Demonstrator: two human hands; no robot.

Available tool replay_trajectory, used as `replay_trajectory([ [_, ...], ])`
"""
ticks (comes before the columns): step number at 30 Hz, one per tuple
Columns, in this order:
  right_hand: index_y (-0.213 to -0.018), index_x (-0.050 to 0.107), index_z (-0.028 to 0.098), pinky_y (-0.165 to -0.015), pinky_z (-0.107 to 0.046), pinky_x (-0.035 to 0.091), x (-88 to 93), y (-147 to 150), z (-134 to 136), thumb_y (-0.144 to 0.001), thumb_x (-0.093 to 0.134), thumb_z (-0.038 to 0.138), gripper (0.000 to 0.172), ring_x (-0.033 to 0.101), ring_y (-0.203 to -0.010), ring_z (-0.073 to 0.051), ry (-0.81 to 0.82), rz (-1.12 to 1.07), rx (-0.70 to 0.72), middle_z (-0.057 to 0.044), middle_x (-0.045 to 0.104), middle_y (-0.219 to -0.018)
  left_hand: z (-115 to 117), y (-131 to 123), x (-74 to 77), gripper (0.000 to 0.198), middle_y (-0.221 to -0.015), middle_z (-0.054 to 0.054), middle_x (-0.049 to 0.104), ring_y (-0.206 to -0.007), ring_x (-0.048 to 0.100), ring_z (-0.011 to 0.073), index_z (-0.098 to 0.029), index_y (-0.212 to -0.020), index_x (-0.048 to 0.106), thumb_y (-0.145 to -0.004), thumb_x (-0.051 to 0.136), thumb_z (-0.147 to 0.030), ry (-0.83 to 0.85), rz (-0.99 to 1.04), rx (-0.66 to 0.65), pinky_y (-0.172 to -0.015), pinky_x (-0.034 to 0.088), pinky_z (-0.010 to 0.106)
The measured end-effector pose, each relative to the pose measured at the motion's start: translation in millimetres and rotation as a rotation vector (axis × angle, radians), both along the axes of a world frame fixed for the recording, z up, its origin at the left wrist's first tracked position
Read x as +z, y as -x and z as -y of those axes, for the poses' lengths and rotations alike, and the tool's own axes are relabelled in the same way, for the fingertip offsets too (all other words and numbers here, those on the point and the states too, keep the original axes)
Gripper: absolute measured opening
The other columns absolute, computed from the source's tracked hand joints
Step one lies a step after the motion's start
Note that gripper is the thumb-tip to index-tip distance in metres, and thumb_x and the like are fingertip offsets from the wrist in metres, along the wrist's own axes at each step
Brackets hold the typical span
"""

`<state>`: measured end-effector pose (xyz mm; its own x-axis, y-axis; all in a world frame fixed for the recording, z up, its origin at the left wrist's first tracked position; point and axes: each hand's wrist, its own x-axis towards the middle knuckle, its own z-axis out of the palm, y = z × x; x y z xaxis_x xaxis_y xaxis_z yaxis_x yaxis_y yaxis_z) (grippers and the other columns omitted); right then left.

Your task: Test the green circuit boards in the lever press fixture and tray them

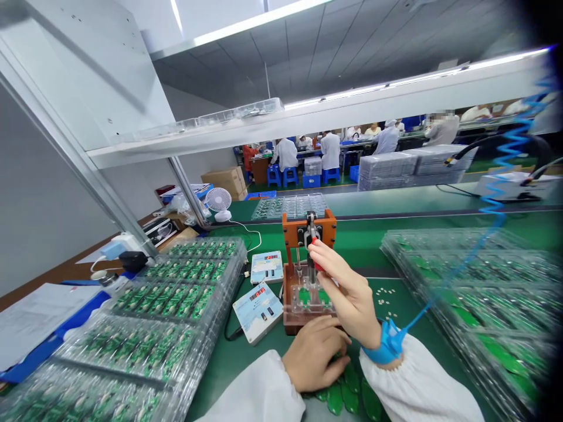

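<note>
The right hand [347,290] and left hand [314,357] are apart; the right hand is raised at centre, thumb and fingers closed on the red handle [315,251] of a toggle clamp [310,231]; the clamp stands on an orange jig [308,228] at centre; the jig's clear base [305,299] lies directly below the right hand and holds green boards; the left hand is lower, fingers curled, just beside the front of the jig; beneath it lies a fan of loose green boards [341,395]; whether it grips one cannot be told.

A blue wrist strap [382,343] circles the right wrist; its blue coiled cord [505,176] rises to upper right. Two digital meters [257,310] stand left of the jig on the green table [378,237]; small white parts [385,296] lie on the table right of the jig; stacked clear trays of green boards [176,310] fill the lower left; similar trays [466,310] fill the right, blurred at the frame edge; a white fan [219,199] stands beyond the left trays; people in white coats [329,151] sit at a bench in the far background, upper centre.
</note>
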<state>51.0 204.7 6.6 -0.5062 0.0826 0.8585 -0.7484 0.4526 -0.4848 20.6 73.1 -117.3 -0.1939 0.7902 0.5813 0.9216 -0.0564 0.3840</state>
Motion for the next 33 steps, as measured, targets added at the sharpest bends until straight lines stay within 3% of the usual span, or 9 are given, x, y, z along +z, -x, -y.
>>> replay_trajectory([
  [5,-0.144,0.057,0.037,-0.123,-0.039,0.043,-0.9,1,0,-0.100,0.048,0.003,0.057,0.046,-0.145,-0.020,0.025,0.007,0.028,0.003,0.056,-0.148,1,-4,8.0,0.011,-0.089,0.005,0.073,-0.103,0.070,0.0202,-0.020,-0.081,0.055,-0.092,0.056,-0.022,-0.131,0.043,0.016,-0.098,0.055,0.034],
  [13,-0.146,0.055,0.038,-0.124,-0.036,0.041,1.2,1,1,-0.100,0.050,0.003,0.058,0.047,-0.145,-0.017,0.018,-0.019,0.017,0.004,0.056,-0.149,6,-12,19.5,0.018,-0.082,0.003,0.075,-0.074,0.073,0.0164,-0.020,-0.077,0.050,-0.092,0.059,-0.021,-0.293,0.310,0.075,-0.070,0.055,0.026],
  [17,-0.146,0.055,0.038,-0.124,-0.040,0.042,1.0,1,0,-0.100,0.049,0.005,0.057,0.045,-0.146,-0.019,0.014,-0.010,0.019,0.003,0.056,-0.149,15,-9,29.0,0.044,-0.068,0.004,0.072,-0.063,0.068,0.0199,-0.022,-0.068,0.049,-0.100,0.048,-0.052,-0.277,0.554,0.212,-0.064,0.055,0.033],
  [21,-0.146,0.054,0.039,-0.122,-0.040,0.044,1.0,3,-1,-0.101,0.047,0.005,0.057,0.046,-0.145,-0.019,0.005,-0.014,0.037,0.004,0.056,-0.149,41,34,51.1,0.058,-0.059,0.005,0.064,-0.060,0.063,0.0212,-0.021,-0.064,0.051,-0.103,0.034,-0.060,-0.254,0.579,0.460,-0.068,0.055,0.038],
  [24,-0.147,0.054,0.038,-0.121,-0.043,0.045,0.1,5,-2,-0.101,0.047,0.005,0.057,0.046,-0.145,-0.020,-0.006,-0.029,0.051,0.003,0.057,-0.148,65,85,67.4,0.053,-0.082,0.009,0.072,-0.084,0.069,0.0243,-0.018,-0.076,0.060,-0.101,0.037,-0.058,-0.013,0.553,0.591,-0.088,0.056,0.041],
  [26,-0.147,0.054,0.038,-0.122,-0.046,0.045,-0.6,6,-3,-0.102,0.046,0.006,0.056,0.047,-0.145,-0.020,-0.003,-0.034,0.060,0.002,0.057,-0.148,78,116,72.9,0.043,-0.119,0.014,0.071,-0.118,0.063,0.0315,-0.017,-0.099,0.070,-0.090,0.058,-0.057,0.176,0.534,0.617,-0.109,0.047,0.047],
  [27,-0.147,0.054,0.037,-0.122,-0.046,0.045,-0.7,7,-3,-0.102,0.046,0.007,0.055,0.047,-0.145,-0.021,0.002,-0.036,0.065,0.001,0.058,-0.147,83,128,73.8,0.048,-0.134,0.015,0.065,-0.132,0.054,0.0365,-0.017,-0.108,0.072,-0.078,0.073,-0.054,0.268,0.528,0.623,-0.117,0.039,0.051],
  [30,-0.146,0.055,0.038,-0.121,-0.046,0.045,0.0,7,-2,-0.102,0.045,0.007,0.054,0.047,-0.144,-0.020,0.018,-0.042,0.079,0.001,0.058,-0.146,89,149,72.9,0.092,-0.160,0.018,0.038,-0.152,0.021,0.0481,-0.017,-0.131,0.067,-0.045,0.096,-0.036,0.540,0.508,0.617,-0.126,0.017,0.060],
  [33,-0.145,0.056,0.037,-0.121,-0.045,0.046,1.7,7,-2,-0.102,0.046,0.009,0.052,0.048,-0.144,-0.020,0.024,-0.047,0.080,0.001,0.059,-0.145,85,155,72.7,0.120,-0.170,0.015,0.010,-0.155,0.000,0.0459,-0.020,-0.155,0.044,-0.050,0.095,-0.045,0.926,0.356,0.594,-0.126,0.011,0.060],
])
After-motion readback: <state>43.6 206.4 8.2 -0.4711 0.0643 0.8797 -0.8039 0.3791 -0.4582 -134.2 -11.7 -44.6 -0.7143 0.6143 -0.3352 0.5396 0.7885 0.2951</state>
